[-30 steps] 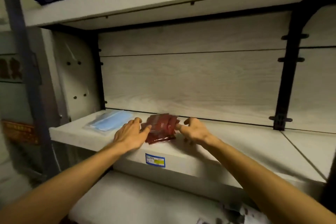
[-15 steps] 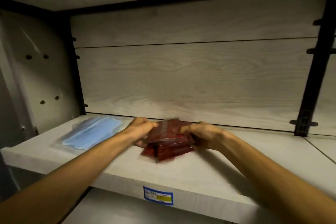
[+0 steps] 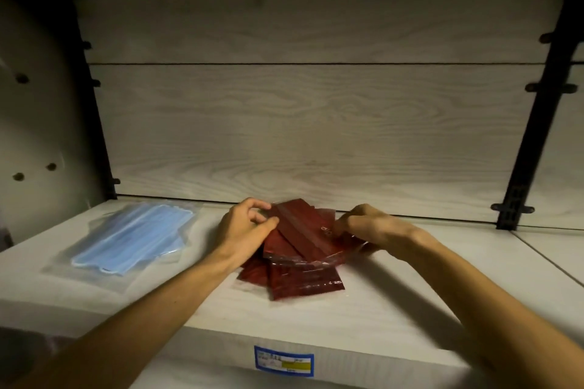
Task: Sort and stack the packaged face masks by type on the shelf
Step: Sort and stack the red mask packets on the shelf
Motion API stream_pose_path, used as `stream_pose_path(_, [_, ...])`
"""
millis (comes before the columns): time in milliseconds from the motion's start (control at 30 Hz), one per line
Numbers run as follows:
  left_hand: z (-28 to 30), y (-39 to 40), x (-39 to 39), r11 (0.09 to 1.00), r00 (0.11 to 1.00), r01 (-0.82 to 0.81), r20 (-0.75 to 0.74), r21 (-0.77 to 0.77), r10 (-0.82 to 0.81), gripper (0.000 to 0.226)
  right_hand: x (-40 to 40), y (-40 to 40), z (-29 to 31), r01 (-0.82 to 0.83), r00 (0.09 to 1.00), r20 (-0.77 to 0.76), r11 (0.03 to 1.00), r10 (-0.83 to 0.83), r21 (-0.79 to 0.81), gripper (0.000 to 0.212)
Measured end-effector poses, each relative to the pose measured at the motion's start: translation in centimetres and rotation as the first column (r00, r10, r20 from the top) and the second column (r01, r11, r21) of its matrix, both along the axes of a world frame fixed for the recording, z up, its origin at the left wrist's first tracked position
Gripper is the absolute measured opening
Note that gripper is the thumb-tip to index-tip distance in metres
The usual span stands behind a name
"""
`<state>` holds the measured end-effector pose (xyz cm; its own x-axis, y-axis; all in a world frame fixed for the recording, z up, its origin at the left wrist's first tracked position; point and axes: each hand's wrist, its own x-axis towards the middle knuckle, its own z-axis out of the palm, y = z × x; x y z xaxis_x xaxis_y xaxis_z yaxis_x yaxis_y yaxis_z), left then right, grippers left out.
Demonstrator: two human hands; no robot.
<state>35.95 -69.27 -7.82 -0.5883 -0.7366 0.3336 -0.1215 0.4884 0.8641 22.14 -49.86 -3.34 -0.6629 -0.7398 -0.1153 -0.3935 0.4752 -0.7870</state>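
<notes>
Two piles sit on a pale wood-grain shelf [image 3: 395, 303]: one clear pack of blue masks [image 3: 126, 238] at left, its long axis running from near left to far right, and a loose heap of red packs [image 3: 300, 262] at centre, at least three, exact count unclear. The left hand [image 3: 245, 230] and right hand [image 3: 369, 226], fingers curled, pinch the top red pack at opposite sides; it lies askew. A blue-and-yellow label [image 3: 283, 362] marks the shelf edge.
</notes>
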Motion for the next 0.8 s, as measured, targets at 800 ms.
stream_pose_path(800, [1.6, 0.8, 1.2, 0.866, 0.971, 0.205, -0.208, 0.457, -0.121, 0.045, -2.6, 1.6, 0.9, 0.185, 0.974, 0.190, 0.919, -0.124, -0.349, 0.013])
